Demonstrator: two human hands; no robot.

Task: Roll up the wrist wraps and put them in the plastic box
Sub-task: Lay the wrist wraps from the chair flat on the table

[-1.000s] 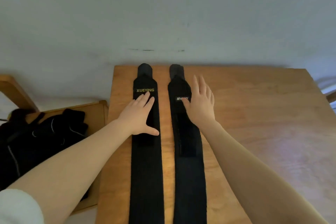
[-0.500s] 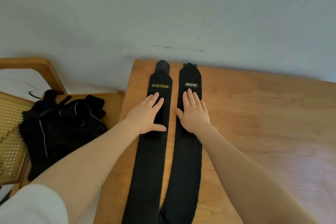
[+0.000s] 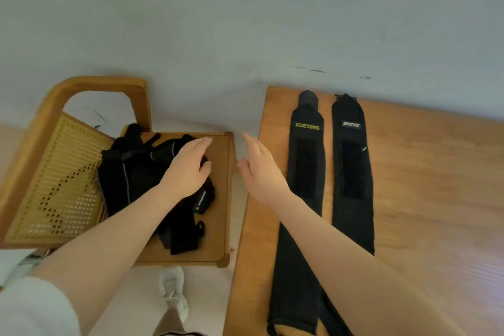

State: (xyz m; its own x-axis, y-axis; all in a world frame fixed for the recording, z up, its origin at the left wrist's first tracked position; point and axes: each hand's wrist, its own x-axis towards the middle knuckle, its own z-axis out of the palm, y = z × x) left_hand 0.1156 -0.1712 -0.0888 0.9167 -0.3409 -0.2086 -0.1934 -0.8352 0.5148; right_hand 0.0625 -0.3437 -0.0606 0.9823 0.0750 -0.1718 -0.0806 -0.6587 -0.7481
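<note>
Presently, from my remote station, I record both hands away from the work. My left hand (image 3: 188, 169) hangs over the black bag (image 3: 141, 172) on the wooden chair (image 3: 221, 199), fingers relaxed and spread, gripping nothing; whether it touches the fabric I cannot tell. My right hand (image 3: 261, 172) hovers at the left edge of the wooden table (image 3: 436, 199), fingers straight and apart, likewise empty, with a ring visible on one finger.

Both wrist wraps lie flat and unrolled on the table, side by side and close together. The XUEYING wrap (image 3: 305, 166) is the nearer to the hands; the second wrap (image 3: 353, 172) lies just beyond it to the right. Their long axes run from the wall-side edge of the table towards me, with the labelled ends farthest away.

Finding: the wraps sit to the right of both hands, and the right hand is the closer, just beside the XUEYING wrap. Rolling has not begun. In my judgement the next move requires both hands to travel rightward to one end of a wrap. No plastic box appears in view.
</note>
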